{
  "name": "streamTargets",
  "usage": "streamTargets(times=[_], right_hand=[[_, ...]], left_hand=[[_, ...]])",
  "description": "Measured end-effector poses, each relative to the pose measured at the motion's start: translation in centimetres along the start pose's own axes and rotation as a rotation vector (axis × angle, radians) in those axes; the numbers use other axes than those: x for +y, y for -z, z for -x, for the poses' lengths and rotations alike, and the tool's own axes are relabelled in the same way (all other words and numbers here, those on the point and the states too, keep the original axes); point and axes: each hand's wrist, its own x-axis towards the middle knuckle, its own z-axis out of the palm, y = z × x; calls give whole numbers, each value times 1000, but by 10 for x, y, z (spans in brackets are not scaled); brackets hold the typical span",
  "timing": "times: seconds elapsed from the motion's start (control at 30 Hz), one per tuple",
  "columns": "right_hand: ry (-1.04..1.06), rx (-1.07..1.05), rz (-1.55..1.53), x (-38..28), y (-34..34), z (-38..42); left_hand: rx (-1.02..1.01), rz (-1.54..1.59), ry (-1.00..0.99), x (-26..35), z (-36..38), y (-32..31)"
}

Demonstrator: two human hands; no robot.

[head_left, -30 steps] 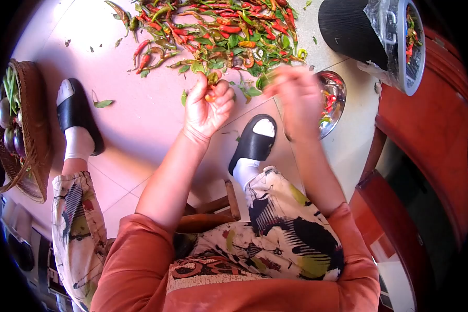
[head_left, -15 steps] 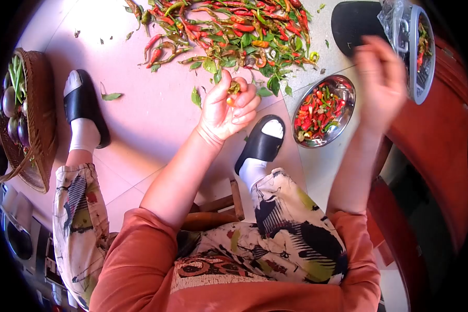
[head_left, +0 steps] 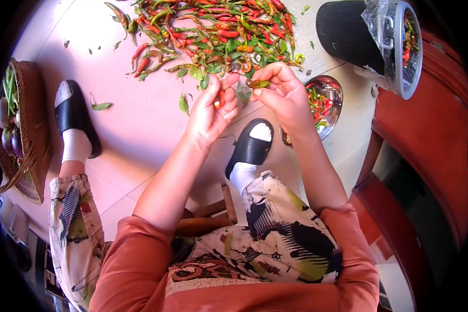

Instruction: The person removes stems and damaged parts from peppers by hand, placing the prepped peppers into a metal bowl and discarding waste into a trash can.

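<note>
My left hand (head_left: 210, 112) is closed around a red chili pepper (head_left: 221, 99), whose pale end shows between the palm and the curled fingers. Beside it, my right hand (head_left: 286, 99) pinches a dark green-brown chili pepper (head_left: 257, 83) between thumb and fingertips. Just beyond both hands, a heap of red and green chili peppers (head_left: 226, 34) with leaves lies on the floor. A shiny metal bowl (head_left: 338, 96) with red and green chili pieces sits below and right of my right hand, which partly covers it.
At the upper right stands a black bin (head_left: 343, 34) with a plastic liner and grey rim (head_left: 402, 78). A wicker basket (head_left: 36, 109) with eggplants (head_left: 6, 112) is at the left. Dark red wooden furniture (head_left: 411, 125) fills the right side. Slippered feet rest on the tiles.
My right hand has swung left from near the bin to my left hand and now pinches the green-brown chili pepper. The whole view has shifted slightly.
</note>
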Motion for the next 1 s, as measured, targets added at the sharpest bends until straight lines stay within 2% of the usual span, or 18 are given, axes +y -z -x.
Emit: streamTargets(times=[0.17,0.23,0.27,0.3,0.37,0.43,0.47,0.5,0.6,0.63,0.67,0.7,0.77,0.83,0.9,0.93,0.97,1.0], right_hand=[[-27,21,-193,-8,7,4],[-43,-95,-461,-9,13,2],[1,-41,-397,-14,16,4],[95,46,-179,-28,23,4],[563,327,390,-81,39,4],[807,577,412,-142,75,3],[914,716,433,-173,94,2],[987,771,327,-187,96,0],[975,772,384,-188,92,3],[943,693,561,-172,78,6],[789,706,723,-150,66,12],[626,539,801,-129,58,18],[303,400,537,-65,51,20],[73,219,721,-19,42,29],[17,153,996,-9,39,40],[-50,223,1151,-8,50,47],[-42,226,1151,-10,71,55],[31,275,1347,-13,96,63]], left_hand=[[34,-3,35,0,-1,2],[8,2,32,-2,-1,1],[25,-6,43,-2,-1,1],[43,-16,51,-1,-2,3],[9,-73,54,0,-1,10],[253,-298,101,0,-1,15],[196,-331,115,-2,-1,27],[196,-331,119,-5,-1,29],[270,-424,117,-11,0,32],[269,-422,116,-11,-2,29],[249,-324,111,-12,-3,22],[230,-227,106,-12,-3,17],[164,-153,113,-10,-2,8],[104,-83,125,-15,-3,7],[157,-279,69,-24,-5,4],[164,-376,19,-36,-8,-1],[181,-467,-16,-53,-9,-8],[161,-604,-15,-77,-13,-7]])
